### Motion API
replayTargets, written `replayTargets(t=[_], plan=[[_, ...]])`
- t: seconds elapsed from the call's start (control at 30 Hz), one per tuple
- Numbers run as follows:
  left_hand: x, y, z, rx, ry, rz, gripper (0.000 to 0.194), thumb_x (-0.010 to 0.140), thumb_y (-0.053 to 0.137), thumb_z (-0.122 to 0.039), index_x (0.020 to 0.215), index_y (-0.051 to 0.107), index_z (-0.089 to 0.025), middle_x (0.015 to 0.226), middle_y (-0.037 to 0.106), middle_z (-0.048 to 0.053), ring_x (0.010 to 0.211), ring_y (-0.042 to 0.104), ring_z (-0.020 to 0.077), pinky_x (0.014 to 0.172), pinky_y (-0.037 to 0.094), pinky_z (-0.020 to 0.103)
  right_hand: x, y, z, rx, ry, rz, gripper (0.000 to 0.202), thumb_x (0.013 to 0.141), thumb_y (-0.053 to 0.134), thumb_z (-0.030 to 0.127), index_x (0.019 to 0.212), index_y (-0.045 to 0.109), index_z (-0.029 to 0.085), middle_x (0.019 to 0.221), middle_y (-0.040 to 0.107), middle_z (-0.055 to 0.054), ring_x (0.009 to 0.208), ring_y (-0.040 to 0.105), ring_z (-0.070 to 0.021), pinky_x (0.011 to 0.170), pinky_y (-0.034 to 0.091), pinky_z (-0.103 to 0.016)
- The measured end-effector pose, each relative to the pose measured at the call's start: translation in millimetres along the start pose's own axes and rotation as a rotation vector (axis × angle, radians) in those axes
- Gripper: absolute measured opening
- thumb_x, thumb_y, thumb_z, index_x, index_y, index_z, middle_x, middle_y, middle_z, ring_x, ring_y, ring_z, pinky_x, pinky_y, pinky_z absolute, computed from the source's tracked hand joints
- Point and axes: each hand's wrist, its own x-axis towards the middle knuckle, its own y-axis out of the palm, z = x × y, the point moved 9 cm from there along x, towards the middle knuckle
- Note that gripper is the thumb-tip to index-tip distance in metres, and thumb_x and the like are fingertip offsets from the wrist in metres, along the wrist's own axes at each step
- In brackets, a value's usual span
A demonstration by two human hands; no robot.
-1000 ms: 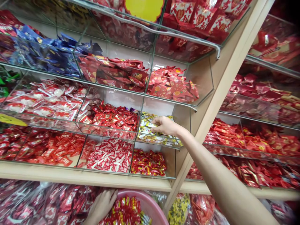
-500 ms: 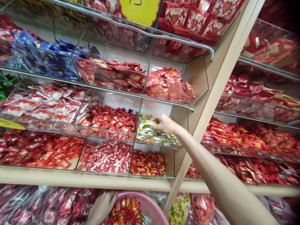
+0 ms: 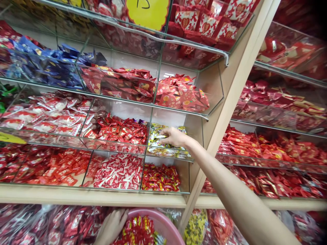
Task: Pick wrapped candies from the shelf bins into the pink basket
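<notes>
My right hand (image 3: pixel 174 136) reaches over the glass front into a bin of yellow-and-white wrapped candies (image 3: pixel 154 133). Its thumb and fingers are apart, with the tips just at the wrappers; no candy shows in its grasp. Down at the bottom, my left hand (image 3: pixel 112 223) is closed over the left rim of a pink plastic basin (image 3: pixel 166 224), its fingertips partly hidden. Inside the basin lie red-and-yellow wrapped candies (image 3: pixel 139 228), with a few yellow-and-white ones at their right.
Glass dividers split the wooden shelves into bins. Red wrapped candies (image 3: pixel 124 132) fill the bin left of my right hand. A wooden upright (image 3: pixel 217 132) stands close to my right forearm. Bagged sweets (image 3: pixel 68 224) sit below the shelf edge (image 3: pixel 89 197).
My right hand has shifted slightly left and down over the yellow-and-white candies, and its fingers have spread a little. The view has moved slightly; my left hand stays at the basin.
</notes>
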Motion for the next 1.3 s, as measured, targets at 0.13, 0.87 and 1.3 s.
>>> replayTargets(t=[0.13, 0.87, 1.3], plan=[[0.3, 0.2, 0.6, 0.014, -0.003, 0.005, 0.040, 0.091, 0.027, -0.038, 0.097, 0.063, -0.022, 0.096, 0.067, 0.007, 0.095, 0.061, 0.0222, 0.078, 0.041, 0.028, -4.5, 0.9, 1.4, -0.011, -0.051, 0.014, 0.022, 0.065, 0.067, 0.027, 0.082, 0.066, 0.014, 0.068, 0.060, 0.002, 0.063, 0.047, -0.0106, 0.059, 0.035, -0.022], [1.0, 1.6, 0.8, 0.019, 0.005, 0.016, 0.041, 0.091, 0.026, -0.039, 0.104, 0.061, -0.024, 0.099, 0.066, 0.006, 0.099, 0.059, 0.0211, 0.083, 0.041, 0.027, -48.9, -7.4, 8.2, -0.078, -0.174, 0.021, 0.046, 0.089, 0.030, 0.047, 0.060, 0.051, 0.017, 0.062, 0.049, 0.000, 0.063, 0.043, -0.0123, 0.067, 0.036, -0.025], [-0.2, -1.3, -1.4, 0.022, 0.003, 0.007, 0.041, 0.091, 0.026, -0.039, 0.102, 0.062, -0.023, 0.095, 0.066, 0.007, 0.097, 0.060, 0.0217, 0.082, 0.041, 0.028, -53.2, -13.2, -12.5, 0.071, -0.035, -0.093, 0.036, 0.082, 0.046, 0.045, 0.088, 0.063, 0.014, 0.078, 0.061, -0.002, 0.067, 0.050, -0.0133, 0.062, 0.038, -0.026]])
